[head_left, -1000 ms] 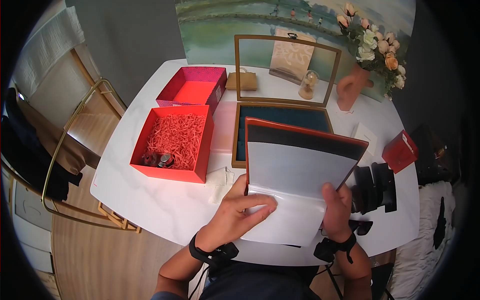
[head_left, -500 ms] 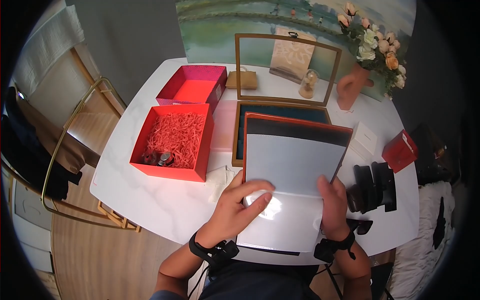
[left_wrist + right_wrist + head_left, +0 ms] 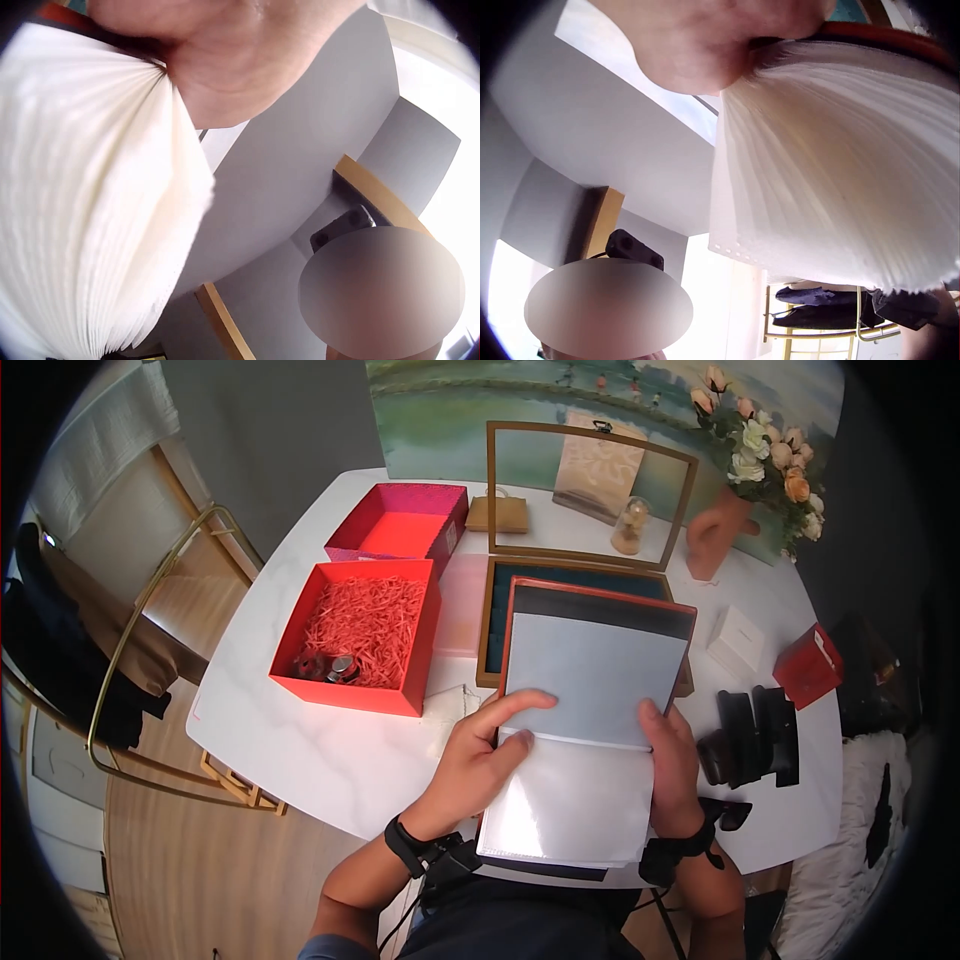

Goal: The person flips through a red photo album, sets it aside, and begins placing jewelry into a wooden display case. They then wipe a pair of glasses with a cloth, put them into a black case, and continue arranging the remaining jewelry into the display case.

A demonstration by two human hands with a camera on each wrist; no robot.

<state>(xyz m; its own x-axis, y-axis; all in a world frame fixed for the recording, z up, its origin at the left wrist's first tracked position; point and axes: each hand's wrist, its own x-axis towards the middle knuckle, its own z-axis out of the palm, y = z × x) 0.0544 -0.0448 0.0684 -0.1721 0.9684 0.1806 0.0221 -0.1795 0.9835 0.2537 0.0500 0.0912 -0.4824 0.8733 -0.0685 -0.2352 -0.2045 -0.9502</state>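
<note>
Both hands hold an open album [image 3: 595, 660] with a reddish-brown cover and glossy clear-sleeved pages, above the front of the table. My left hand [image 3: 475, 765] grips its left edge, index finger and thumb over the page near the middle crease. On the opposite edge, my right hand [image 3: 675, 765] has its thumb on the front, its other fingers hidden behind. The lower pages [image 3: 565, 810] hang toward the body and reflect light. From the left wrist, the white page edges [image 3: 82, 187] look thick and fanned; the right wrist view shows similar fanned pages [image 3: 817, 165].
Behind the album stands a wooden display case [image 3: 490, 660] with its glass lid raised. To the left are a red box [image 3: 425, 650] of shredded paper and a pink box [image 3: 440, 525]. Black stands [image 3: 755, 735], sunglasses [image 3: 735, 815], a white box [image 3: 735, 640] and a red box [image 3: 808, 665] lie right.
The album's right side has swung in, so its top edge slants less and it faces the body more squarely. My left thumb has drawn back toward its left edge.
</note>
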